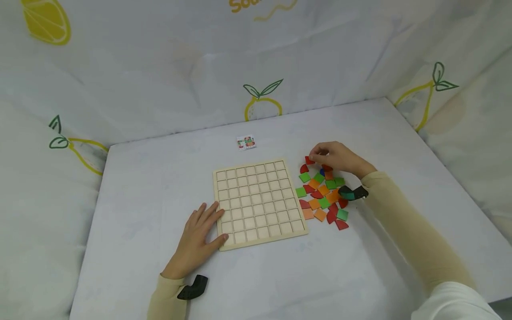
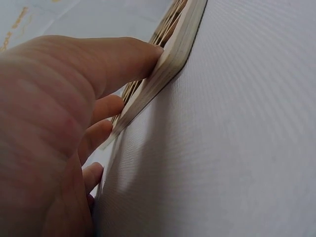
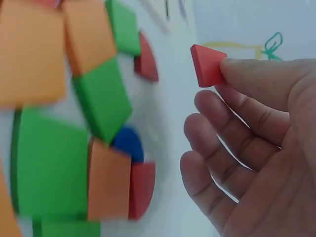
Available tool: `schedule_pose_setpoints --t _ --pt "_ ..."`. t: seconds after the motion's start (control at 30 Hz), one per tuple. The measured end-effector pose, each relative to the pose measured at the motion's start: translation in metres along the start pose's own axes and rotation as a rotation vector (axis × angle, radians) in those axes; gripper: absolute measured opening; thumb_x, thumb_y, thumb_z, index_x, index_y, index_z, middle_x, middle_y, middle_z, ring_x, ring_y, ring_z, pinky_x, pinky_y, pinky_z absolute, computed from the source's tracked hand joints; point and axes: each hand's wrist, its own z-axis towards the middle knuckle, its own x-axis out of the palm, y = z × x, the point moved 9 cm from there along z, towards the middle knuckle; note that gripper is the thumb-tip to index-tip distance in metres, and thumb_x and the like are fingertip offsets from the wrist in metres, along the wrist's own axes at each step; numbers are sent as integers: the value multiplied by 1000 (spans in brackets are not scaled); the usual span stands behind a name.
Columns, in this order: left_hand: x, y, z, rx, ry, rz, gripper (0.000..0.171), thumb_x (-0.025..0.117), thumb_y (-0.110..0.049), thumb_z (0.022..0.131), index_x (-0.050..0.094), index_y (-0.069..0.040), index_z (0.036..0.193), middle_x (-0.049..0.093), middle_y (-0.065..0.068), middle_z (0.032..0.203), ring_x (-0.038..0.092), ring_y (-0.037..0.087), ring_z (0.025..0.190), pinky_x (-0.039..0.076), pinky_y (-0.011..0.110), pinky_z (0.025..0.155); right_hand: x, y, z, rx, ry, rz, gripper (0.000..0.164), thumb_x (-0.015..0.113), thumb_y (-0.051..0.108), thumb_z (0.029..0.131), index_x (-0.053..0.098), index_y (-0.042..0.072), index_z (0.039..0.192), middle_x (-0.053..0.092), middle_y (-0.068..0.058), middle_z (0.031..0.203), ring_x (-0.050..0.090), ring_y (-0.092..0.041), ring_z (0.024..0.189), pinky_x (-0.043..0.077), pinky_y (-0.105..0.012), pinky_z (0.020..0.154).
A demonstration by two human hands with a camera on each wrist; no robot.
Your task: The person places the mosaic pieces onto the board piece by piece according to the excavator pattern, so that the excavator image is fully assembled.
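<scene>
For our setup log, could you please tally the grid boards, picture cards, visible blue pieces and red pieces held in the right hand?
Grid board: 1
Picture card: 1
Blue piece, partly hidden: 1
Red piece held in the right hand: 1
Total: 4

1. Pinched and tipped at the far end of the pile: a small, thin red piece (image 3: 211, 66) with straight edges showing.
2. Lying flat, turned a tiny bit: a pale wooden board (image 1: 258, 200) with a thin rim and rows of little boxes.
3. Spread close by the board's right side: loose pieces (image 1: 323, 190), red, green, orange and some blue, some square, some round-edged.
</scene>
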Motion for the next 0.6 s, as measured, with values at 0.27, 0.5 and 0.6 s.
schedule_pose_setpoints --t 0.27,0.5,0.6 --pt "-3 1 0 9 -24 -16 65 79 -25 87 54 -12 146 42 14 157 27 41 152 20 63 123 16 29 13 -67 20 89 25 59 31 103 69 10 112 70 -10 104 54 -24 93 47 -32 77" --pt "-3 2 -1 12 -29 -23 63 78 -28 88 54 -15 145 49 10 149 30 37 150 19 59 125 36 45 26 -78 69 85 23 59 30 103 69 11 112 68 -8 107 55 -23 90 49 -29 73" --pt "-2 4 -1 -5 -12 -22 65 78 -30 88 53 -16 146 47 9 152 28 36 153 15 56 128 44 50 29 -64 83 90 21 59 28 103 69 11 111 68 -8 108 53 -23 90 48 -29 73"
